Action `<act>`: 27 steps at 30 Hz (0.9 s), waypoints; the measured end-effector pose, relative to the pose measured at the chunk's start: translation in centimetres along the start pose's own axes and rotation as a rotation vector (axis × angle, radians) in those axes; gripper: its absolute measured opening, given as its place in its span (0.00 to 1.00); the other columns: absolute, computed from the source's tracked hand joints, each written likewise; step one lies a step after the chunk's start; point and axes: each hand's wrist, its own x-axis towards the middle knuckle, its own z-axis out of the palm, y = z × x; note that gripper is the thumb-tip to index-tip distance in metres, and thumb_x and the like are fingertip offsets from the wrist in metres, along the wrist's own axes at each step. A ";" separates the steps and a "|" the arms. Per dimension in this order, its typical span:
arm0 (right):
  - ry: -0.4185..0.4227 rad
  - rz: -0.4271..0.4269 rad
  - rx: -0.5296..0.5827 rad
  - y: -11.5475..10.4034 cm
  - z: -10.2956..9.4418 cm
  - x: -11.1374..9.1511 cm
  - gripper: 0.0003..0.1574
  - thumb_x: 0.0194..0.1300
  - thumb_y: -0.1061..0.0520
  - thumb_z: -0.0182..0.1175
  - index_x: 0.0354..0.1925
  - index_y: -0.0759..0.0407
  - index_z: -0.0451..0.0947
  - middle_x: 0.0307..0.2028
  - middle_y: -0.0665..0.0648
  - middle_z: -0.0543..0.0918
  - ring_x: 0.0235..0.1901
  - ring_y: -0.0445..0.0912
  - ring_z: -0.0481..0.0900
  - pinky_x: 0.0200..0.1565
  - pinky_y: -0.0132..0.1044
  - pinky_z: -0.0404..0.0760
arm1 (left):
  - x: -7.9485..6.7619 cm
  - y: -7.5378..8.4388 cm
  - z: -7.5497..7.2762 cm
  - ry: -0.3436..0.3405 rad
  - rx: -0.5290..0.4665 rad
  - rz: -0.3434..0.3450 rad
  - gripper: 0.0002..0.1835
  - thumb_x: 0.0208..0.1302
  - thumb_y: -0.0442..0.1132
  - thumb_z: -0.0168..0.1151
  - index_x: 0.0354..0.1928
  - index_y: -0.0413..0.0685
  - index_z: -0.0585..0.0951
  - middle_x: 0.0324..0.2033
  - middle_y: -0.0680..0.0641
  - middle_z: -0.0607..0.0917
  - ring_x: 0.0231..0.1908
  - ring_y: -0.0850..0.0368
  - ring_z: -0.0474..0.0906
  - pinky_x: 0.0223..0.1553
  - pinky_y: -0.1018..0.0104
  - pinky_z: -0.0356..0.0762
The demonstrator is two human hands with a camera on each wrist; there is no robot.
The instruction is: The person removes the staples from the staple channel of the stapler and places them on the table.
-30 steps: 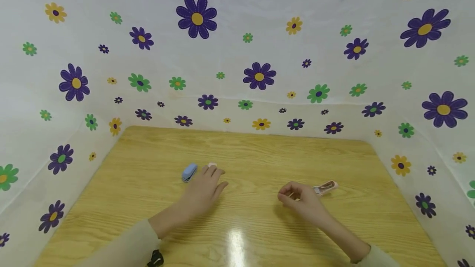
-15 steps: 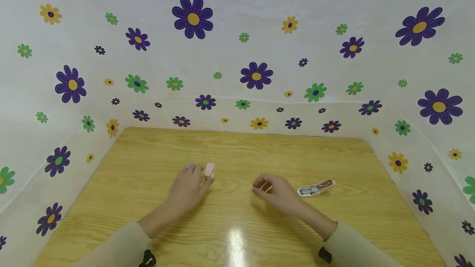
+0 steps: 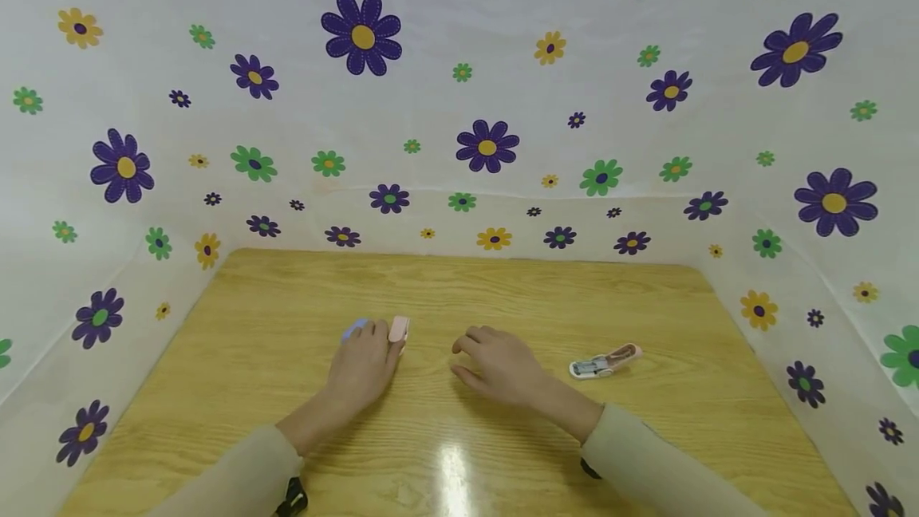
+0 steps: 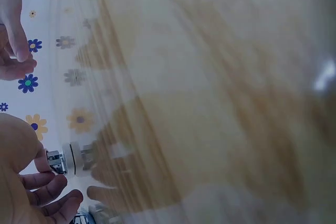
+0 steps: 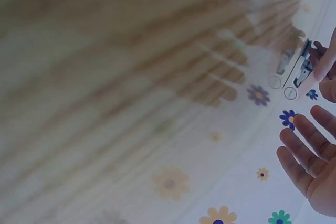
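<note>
A small pink stapler (image 3: 399,329) stands left of the middle of the wooden table. My left hand (image 3: 359,367) pinches its near end between thumb and index finger; the left wrist view shows the thumb (image 4: 41,157) against it. Tucked beyond the left fingers is a small blue stapler (image 3: 354,329), mostly hidden by them. My right hand (image 3: 500,365) hovers over the table to the right, holding nothing. Its fingers (image 5: 295,169) are relaxed and slightly spread in the right wrist view. To its right lies a pink and white stapler (image 3: 590,367), swung open with its metal tray showing.
The wooden table (image 3: 459,286) is enclosed at the back and both sides by a white flower-print sheet (image 3: 431,94). A bright light reflection (image 3: 454,477) lies near the front. Dark bands show at both sleeve cuffs.
My left hand has moved left and closed onto the pink stapler, covering much of the blue one. My right hand has moved left, away from the opened stapler, which is now fully visible.
</note>
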 end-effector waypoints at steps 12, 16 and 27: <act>0.053 -0.102 -0.255 1.1 1.2 2.1 0.19 0.67 0.38 0.57 0.45 0.48 0.79 0.37 0.47 0.82 0.35 0.42 0.81 0.36 0.35 0.82 | -0.1 0.6 0.6 0.008 0.085 0.046 0.13 0.70 0.47 0.57 0.38 0.42 0.74 0.28 0.45 0.78 0.28 0.54 0.75 0.21 0.68 0.71; 0.042 -0.099 -0.254 1.3 1.5 2.5 0.21 0.68 0.36 0.54 0.47 0.48 0.79 0.39 0.47 0.82 0.37 0.43 0.81 0.38 0.36 0.82 | -0.1 0.9 0.6 -0.041 0.086 0.049 0.13 0.71 0.47 0.55 0.42 0.43 0.74 0.30 0.45 0.77 0.30 0.53 0.74 0.23 0.66 0.71; 0.003 -0.145 -0.289 1.1 1.6 3.8 0.24 0.68 0.34 0.54 0.50 0.47 0.77 0.39 0.47 0.81 0.35 0.41 0.80 0.35 0.33 0.81 | 0.0 1.9 0.7 -0.016 0.049 0.152 0.10 0.69 0.46 0.58 0.36 0.49 0.72 0.27 0.48 0.73 0.26 0.55 0.67 0.29 0.67 0.65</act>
